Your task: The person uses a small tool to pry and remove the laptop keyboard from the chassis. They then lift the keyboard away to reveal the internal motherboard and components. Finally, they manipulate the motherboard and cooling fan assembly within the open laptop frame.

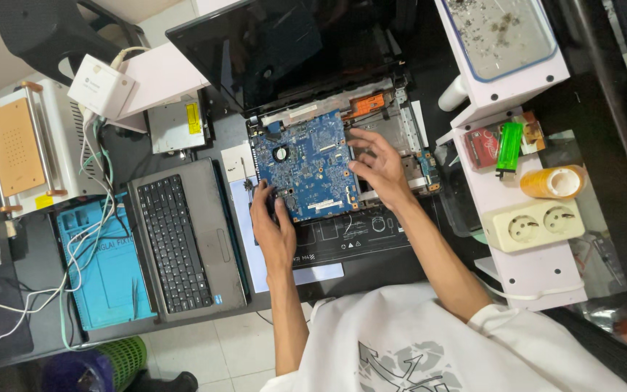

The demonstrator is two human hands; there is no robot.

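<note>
A blue laptop motherboard (306,163) lies tilted over the open base of a dismantled laptop (400,127), whose dark screen (255,43) stands open behind it. My left hand (273,221) grips the board's near left corner. My right hand (380,165) holds the board's right edge with fingers spread over it. Both hands are on the board, above a dark work mat (357,236).
A detached keyboard deck (183,239) lies to the left beside a teal mat (103,268) and white cables (85,239). An optical drive (175,125) sits behind it. On the right shelf are a green lighter (509,145), a tape roll (553,181) and a double socket (538,223).
</note>
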